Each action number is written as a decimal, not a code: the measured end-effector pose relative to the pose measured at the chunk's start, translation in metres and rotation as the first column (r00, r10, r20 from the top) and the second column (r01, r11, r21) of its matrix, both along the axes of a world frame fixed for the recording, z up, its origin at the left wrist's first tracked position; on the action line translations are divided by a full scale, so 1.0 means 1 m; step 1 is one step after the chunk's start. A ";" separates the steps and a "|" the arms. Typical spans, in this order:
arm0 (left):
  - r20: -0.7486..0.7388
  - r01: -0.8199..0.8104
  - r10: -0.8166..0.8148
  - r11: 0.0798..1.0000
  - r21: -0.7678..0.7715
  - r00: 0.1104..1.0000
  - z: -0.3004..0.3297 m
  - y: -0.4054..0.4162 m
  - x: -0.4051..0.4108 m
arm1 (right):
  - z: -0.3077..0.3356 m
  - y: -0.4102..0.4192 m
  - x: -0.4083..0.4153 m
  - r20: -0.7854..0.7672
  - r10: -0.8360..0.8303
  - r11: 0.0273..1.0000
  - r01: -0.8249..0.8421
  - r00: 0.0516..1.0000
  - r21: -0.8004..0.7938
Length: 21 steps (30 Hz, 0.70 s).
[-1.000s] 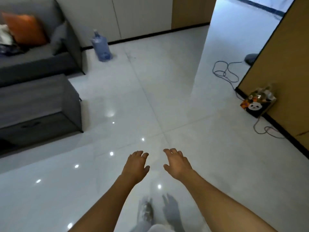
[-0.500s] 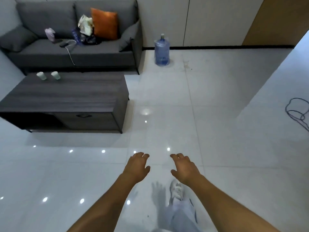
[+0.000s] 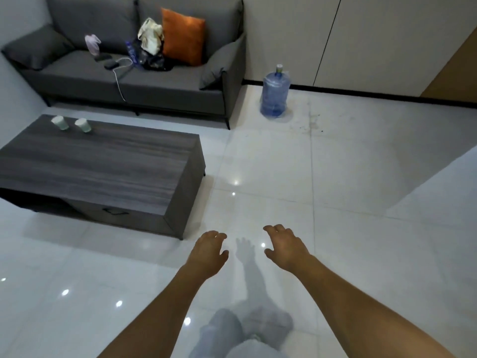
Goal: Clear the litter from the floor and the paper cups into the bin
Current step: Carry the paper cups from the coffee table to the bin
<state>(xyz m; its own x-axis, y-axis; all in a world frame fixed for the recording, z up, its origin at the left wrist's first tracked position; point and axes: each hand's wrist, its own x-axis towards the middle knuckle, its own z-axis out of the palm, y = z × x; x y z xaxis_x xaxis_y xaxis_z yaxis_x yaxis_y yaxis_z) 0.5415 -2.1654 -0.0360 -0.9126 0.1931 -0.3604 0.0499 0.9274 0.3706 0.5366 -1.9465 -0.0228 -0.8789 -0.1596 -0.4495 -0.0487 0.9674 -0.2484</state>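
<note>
- Head view: left hand [image 3: 208,254] and right hand [image 3: 286,248] both held out low over the floor [image 3: 335,202], fingers relaxed and loosely spread, holding nothing.
- Two paper cups [image 3: 71,124] stand upright on the far left corner of the coffee table [image 3: 103,164], side by side, just apart, near the edge facing the sofa [image 3: 154,81].
- Key relation: cups lie ahead and well to the left of both hands, across the table's full length; the table's long axis runs left-right in the frame, with its near right corner just beyond the left hand.
- Left hand is the nearer one to the cups; still well apart, no reach possible from here, likely needs a walk round or along the table.
- No bin in view; can't tell where it is.
- Floor litter: only faint dark specks near the water jug [image 3: 275,93], too small to identify.
- Judgement: task barely begun, cups untouched; next step probably approaching the cups.
</note>
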 end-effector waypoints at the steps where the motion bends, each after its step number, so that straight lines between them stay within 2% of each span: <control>1: 0.017 -0.009 0.009 1.000 -0.009 1.000 -0.001 0.001 -0.020 | -0.002 0.000 -0.023 0.007 0.017 1.000 -0.017 1.000 -0.002; 6: 0.031 -0.053 0.053 0.999 -0.001 0.998 -0.005 0.001 -0.131 | -0.004 -0.005 -0.147 -0.019 0.063 0.998 -0.064 0.998 -0.027; 7: 0.021 -0.065 0.065 0.998 0.007 0.998 -0.013 -0.002 -0.186 | -0.011 -0.007 -0.201 -0.034 0.069 0.997 -0.070 0.997 -0.030; 9: 0.010 -0.077 0.077 0.997 -0.010 0.997 -0.012 -0.004 -0.223 | -0.007 -0.011 -0.234 -0.040 0.075 0.997 -0.075 0.996 -0.009; 14: -0.024 -0.077 0.077 0.997 0.002 0.997 -0.003 -0.010 -0.383 | 0.003 -0.016 -0.383 -0.046 0.082 0.997 -0.082 0.996 0.002; 21: 0.028 -0.118 0.118 0.993 0.002 0.993 0.002 -0.016 -0.539 | 0.005 -0.020 -0.549 0.002 0.150 0.989 -0.150 0.989 -0.003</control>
